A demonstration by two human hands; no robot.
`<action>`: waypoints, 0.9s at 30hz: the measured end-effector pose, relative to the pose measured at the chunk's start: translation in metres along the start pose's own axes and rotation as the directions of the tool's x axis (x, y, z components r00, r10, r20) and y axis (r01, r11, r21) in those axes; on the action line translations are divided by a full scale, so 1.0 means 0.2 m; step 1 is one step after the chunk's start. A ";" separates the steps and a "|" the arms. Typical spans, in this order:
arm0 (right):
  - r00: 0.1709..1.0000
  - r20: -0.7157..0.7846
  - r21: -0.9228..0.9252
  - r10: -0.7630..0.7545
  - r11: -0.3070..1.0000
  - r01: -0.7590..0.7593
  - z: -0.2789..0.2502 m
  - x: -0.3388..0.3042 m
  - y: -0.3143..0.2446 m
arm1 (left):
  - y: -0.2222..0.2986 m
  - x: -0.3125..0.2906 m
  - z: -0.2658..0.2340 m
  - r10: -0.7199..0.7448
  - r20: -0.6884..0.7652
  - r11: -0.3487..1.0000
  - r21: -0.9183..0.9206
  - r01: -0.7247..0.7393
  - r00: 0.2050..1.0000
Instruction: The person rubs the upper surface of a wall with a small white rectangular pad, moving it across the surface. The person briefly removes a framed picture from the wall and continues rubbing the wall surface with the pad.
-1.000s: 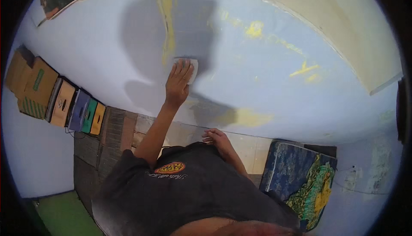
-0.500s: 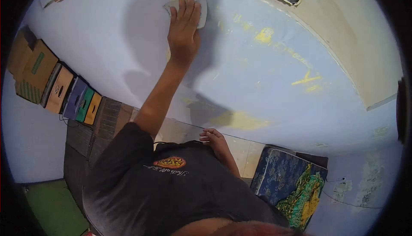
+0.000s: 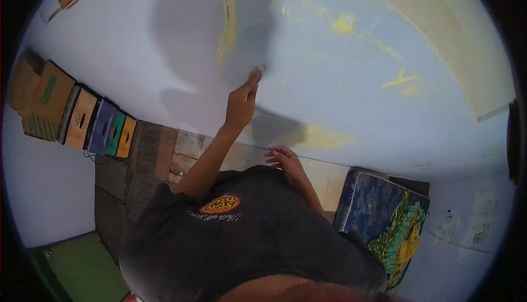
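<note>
At the pale blue wall: my left hand, fingers bunched together; whether they grip anything, I cannot tell. Nearer my chest: my right hand, fingers parted, loosely bent. On the wall: one yellow streak beyond my left fingertips; one yellow patch to their right. Far left: coloured drawers, cardboard box. Right: blue mattress, green-and-yellow cloth upon it.

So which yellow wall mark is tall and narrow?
The streak above the left hand, running upright; the lower patch spreads sideways, the rest are smaller.
</note>
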State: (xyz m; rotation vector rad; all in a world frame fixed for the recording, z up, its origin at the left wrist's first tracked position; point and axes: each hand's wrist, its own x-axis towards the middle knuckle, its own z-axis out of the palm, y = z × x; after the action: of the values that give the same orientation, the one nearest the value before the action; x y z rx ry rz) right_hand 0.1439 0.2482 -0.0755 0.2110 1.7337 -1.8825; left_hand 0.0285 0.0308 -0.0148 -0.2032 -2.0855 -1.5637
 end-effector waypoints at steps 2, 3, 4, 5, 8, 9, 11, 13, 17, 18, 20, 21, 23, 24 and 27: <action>0.997 -0.017 -0.051 -0.076 0.996 0.075 -0.01 -0.03 0.00 | 0.03 -0.08 -0.04 -0.497 0.266 0.787 -0.264 0.558 0.826; 0.995 -0.052 -0.030 -0.084 0.996 0.083 -0.02 -0.03 0.02 | 0.00 -0.15 -0.04 -0.495 0.394 0.567 -0.529 0.631 0.774; 0.992 -0.088 -0.009 -0.091 0.996 0.091 -0.04 -0.02 0.02 | -0.02 -0.22 -0.03 -0.485 0.515 0.257 -0.689 0.678 0.707; 0.988 -0.121 0.011 -0.091 0.996 0.093 -0.04 -0.02 0.03 | -0.02 -0.26 -0.03 -0.468 0.565 0.221 -0.670 0.709 0.680; 0.979 -0.153 0.129 -0.134 0.979 0.154 -0.07 -0.03 0.03 | 0.03 -0.30 -0.03 -0.432 0.703 0.135 -0.568 0.812 0.565; 0.978 -0.161 0.191 -0.129 0.969 0.159 -0.07 -0.04 0.02 | 0.04 -0.33 -0.01 -0.405 0.739 0.136 -0.534 0.835 0.539; 0.975 -0.111 0.285 -0.194 0.933 0.218 -0.05 -0.09 -0.03 | 0.04 -0.40 0.02 -0.349 0.804 0.137 -0.465 0.874 0.482; 0.973 -0.094 0.408 -0.212 0.883 0.232 0.01 -0.13 -0.08 | 0.06 -0.50 0.05 -0.395 0.826 0.240 -0.331 0.913 0.403; 0.965 -0.242 0.237 -0.102 0.958 0.161 -0.02 -0.14 0.02 | 0.01 -0.64 0.10 -0.474 0.809 0.430 -0.132 0.893 0.347; 0.967 -0.230 0.247 -0.108 0.955 0.165 -0.04 -0.14 0.05 | 0.00 -0.67 0.10 -0.486 0.798 0.459 -0.116 0.881 0.358; 0.972 -0.201 0.268 -0.125 0.947 0.178 -0.07 -0.14 0.08 | -0.01 -0.68 0.11 -0.505 0.773 0.577 -0.027 0.816 0.383; 0.974 -0.201 0.232 -0.106 0.961 0.153 -0.08 -0.16 0.09 | -0.01 -0.68 0.12 -0.511 0.767 0.622 0.019 0.783 0.388; 0.978 -0.198 0.160 -0.067 0.982 0.100 -0.11 -0.19 0.09 | 0.02 -0.69 0.12 -0.525 0.751 0.700 0.113 0.705 0.401; 0.973 -0.228 0.143 -0.037 0.987 0.071 -0.09 -0.21 0.07 | 0.03 -0.70 0.12 -0.546 0.723 0.749 0.196 0.633 0.422; 0.977 -0.187 0.172 -0.099 0.976 0.132 -0.10 -0.22 0.06 | 0.05 -0.71 0.14 -0.548 0.685 0.803 0.268 0.533 0.480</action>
State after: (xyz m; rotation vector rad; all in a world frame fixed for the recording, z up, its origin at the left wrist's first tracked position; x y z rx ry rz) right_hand 0.1813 0.2804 -0.0667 0.3659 1.7183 -2.1696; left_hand 0.1452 0.0859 -0.0820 -0.1989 -3.0381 -2.0660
